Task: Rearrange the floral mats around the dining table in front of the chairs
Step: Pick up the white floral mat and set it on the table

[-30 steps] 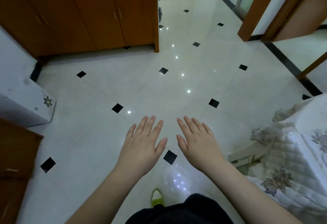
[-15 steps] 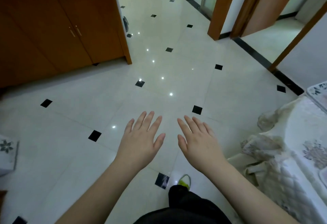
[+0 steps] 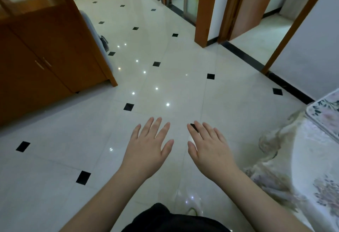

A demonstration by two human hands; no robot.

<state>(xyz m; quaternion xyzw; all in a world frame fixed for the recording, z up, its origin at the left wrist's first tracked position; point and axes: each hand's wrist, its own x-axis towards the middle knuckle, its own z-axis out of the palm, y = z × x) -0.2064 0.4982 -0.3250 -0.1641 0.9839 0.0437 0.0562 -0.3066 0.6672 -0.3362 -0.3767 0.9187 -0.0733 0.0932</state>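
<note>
My left hand (image 3: pixel 148 147) and my right hand (image 3: pixel 211 149) are stretched out side by side above the tiled floor, palms down, fingers straight and spread, holding nothing. At the right edge a corner of a floral mat (image 3: pixel 325 114) lies on the dining table (image 3: pixel 311 167), which is draped in a white cloth with flower prints. My right hand is to the left of the table and apart from it. Most of the mat is cut off by the frame edge.
A wooden cabinet (image 3: pixel 45 57) stands at the left with a grey object (image 3: pixel 95 33) leaning behind it. Wooden door frames (image 3: pixel 205 11) and open doorways line the back right. Glossy cream floor with small black tiles (image 3: pixel 165 88) spreads between cabinet and table.
The view has swung to the right: the cabinet slid left, the doorways and the table with the mat corner came further into sight. Both hands kept their spread, empty pose.
</note>
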